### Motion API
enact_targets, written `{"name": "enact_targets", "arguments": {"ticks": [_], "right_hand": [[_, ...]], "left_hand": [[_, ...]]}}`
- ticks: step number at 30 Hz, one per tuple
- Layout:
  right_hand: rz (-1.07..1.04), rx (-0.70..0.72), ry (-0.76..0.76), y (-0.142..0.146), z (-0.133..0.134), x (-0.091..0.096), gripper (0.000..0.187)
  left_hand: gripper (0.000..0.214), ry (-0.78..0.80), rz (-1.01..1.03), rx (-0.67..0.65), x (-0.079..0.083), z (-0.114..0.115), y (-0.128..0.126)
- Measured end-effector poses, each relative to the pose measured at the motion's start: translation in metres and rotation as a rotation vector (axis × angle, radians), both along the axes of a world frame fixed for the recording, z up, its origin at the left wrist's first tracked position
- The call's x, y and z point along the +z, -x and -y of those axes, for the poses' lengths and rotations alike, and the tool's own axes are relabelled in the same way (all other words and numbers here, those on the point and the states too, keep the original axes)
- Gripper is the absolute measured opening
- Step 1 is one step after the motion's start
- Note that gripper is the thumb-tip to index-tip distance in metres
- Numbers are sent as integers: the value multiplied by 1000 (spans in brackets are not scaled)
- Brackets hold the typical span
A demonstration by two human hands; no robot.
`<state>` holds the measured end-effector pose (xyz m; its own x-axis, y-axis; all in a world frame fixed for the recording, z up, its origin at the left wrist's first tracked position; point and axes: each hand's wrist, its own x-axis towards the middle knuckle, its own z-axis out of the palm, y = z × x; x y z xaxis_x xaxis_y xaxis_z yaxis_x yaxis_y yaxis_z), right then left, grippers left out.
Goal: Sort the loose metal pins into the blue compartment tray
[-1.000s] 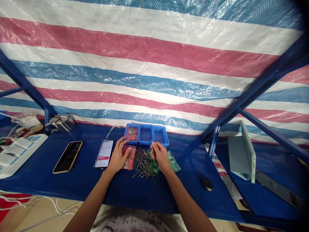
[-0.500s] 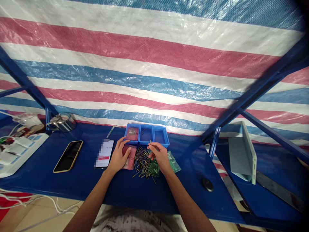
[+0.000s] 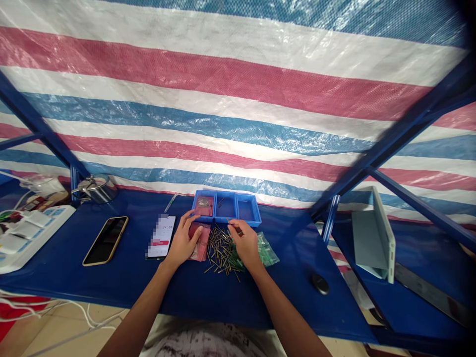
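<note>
My right hand (image 3: 246, 242) pinches what seems one pin (image 3: 228, 220), between pile (image 3: 219, 248) and tray (image 3: 225, 220); slack grip could drop it. My left hand (image 3: 182, 244), loosely spread over the red bag (image 3: 203, 240), could scatter the pile.

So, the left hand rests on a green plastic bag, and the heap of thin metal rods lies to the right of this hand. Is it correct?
Not quite: the head view shows the left hand resting on a pinkish-red plastic bag, not a green one. The heap of thin metal rods does lie to the right of this hand.
</note>
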<state>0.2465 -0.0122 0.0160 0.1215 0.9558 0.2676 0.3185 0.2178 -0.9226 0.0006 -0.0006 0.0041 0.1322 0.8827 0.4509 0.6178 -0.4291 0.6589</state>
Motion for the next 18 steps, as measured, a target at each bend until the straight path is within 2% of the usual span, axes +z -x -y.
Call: {"name": "enact_targets", "arguments": {"ticks": [3,7,12,18], "right_hand": [[210,-1,-141,1,2,2,25],[271,-27,-179,1,3,4,26],[-11,68,-8,0,-1,0,31],[-410,94,192,5,-5,-2,36]], "left_hand": [[37,0,1,-1,0,0,0],[37,4,4,-3,0,0,1],[37,2,7,-1,1,1,0],[37,10,4,-1,3,1,0]]}}
